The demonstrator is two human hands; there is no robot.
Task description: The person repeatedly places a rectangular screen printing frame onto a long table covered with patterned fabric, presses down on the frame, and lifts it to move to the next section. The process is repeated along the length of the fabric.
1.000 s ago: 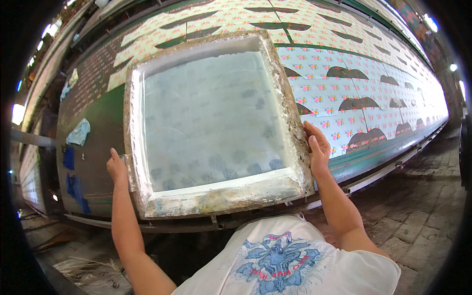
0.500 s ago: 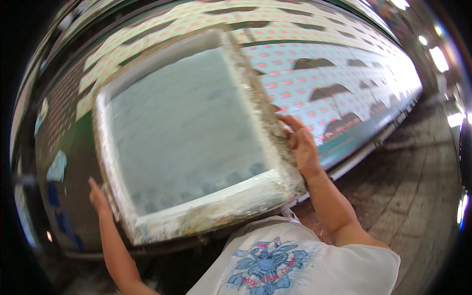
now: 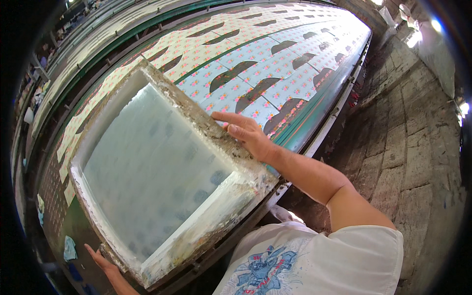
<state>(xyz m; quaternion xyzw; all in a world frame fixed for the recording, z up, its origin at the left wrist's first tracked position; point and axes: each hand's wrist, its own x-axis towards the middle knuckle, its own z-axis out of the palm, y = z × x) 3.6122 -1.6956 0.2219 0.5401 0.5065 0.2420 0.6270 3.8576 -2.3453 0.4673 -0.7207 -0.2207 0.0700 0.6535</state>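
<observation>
A large screen frame (image 3: 206,118) with a pale, translucent mesh (image 3: 147,172) and thickly crusted white and brown paint sits tilted across the lower left of the view, at the long printing table's edge. My right hand (image 3: 246,137) grips its right side, index finger stretched along the rim and thumb bent against it. My left hand (image 3: 103,260) holds the lower left side at the frame's outer edge; its forefinger or thumb sticks out, and the other fingers are partly hidden.
The long table (image 3: 297,142) carries rows of pale blue and cream floral-printed panels (image 3: 260,108) with dark curved gaps. A pale blue rag (image 3: 70,248) lies at lower left. Other long tables (image 3: 83,39) run beyond. A paved aisle (image 3: 403,147) follows the table's right side.
My view has turned to the right along the table. The frame, held in both hands, now appears lower left and more slanted, with my right forearm reaching further across the view.
</observation>
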